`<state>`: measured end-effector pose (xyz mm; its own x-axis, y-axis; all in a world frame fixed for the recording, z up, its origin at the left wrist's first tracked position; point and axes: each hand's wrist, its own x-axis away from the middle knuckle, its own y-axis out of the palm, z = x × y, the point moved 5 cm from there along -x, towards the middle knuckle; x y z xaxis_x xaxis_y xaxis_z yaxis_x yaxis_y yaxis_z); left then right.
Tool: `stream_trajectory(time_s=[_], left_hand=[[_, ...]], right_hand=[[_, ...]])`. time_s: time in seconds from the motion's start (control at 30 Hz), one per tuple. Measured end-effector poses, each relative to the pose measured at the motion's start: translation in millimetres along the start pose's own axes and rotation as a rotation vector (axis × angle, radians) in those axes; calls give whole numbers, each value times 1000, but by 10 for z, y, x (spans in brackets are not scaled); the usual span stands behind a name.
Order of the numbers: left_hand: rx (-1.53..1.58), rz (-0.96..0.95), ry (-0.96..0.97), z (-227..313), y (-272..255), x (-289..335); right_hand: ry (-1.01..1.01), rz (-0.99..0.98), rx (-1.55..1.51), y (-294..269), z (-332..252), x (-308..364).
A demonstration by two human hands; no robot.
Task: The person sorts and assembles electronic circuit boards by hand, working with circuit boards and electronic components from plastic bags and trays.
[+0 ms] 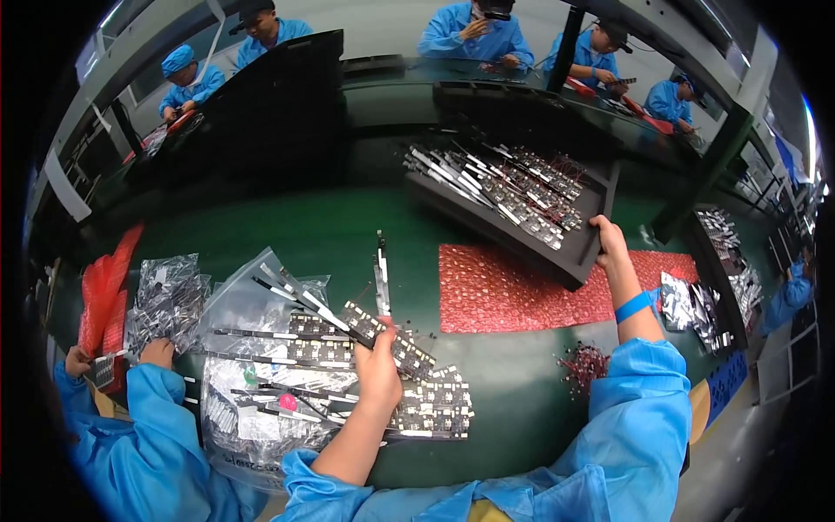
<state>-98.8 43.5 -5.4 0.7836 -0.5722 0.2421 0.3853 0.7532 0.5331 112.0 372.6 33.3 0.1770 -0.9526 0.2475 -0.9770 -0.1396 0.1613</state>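
My left hand (377,372) is closed on a dark circuit board panel (412,357) with flat strip cables, tilted above more boards. Beneath and beside it lie several similar circuit boards (433,405), some on a clear plastic bag (228,439). My right hand (611,244) grips the right edge of a black tray (522,250), thumb over the rim. The tray is tilted and holds a heap of boards (531,196) with white-ended strips and thin red wires. Part of a red bubble-wrap sheet (496,300) lies under the tray.
A pile of small red-wired parts (583,365) lies near my right forearm. Silver packets (691,309) sit at the right. At left, a co-worker's hands (156,352) are by bagged parts (165,300) and red wrap (104,296). Black trays (522,100) and a frame post (709,174) stand beyond.
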Motion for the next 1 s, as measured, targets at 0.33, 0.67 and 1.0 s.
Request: stream_trajectory(time_s=[0.33, 0.67, 1.0], left_hand=[[131, -185, 15, 153, 145, 94], [166, -218, 56, 406, 155, 186], [66, -301, -3, 445, 258, 353]], right_hand=[[-34, 199, -357, 342, 513, 1035], [153, 347, -492, 756, 1093, 1393], [249, -29, -457, 485, 947, 1578]])
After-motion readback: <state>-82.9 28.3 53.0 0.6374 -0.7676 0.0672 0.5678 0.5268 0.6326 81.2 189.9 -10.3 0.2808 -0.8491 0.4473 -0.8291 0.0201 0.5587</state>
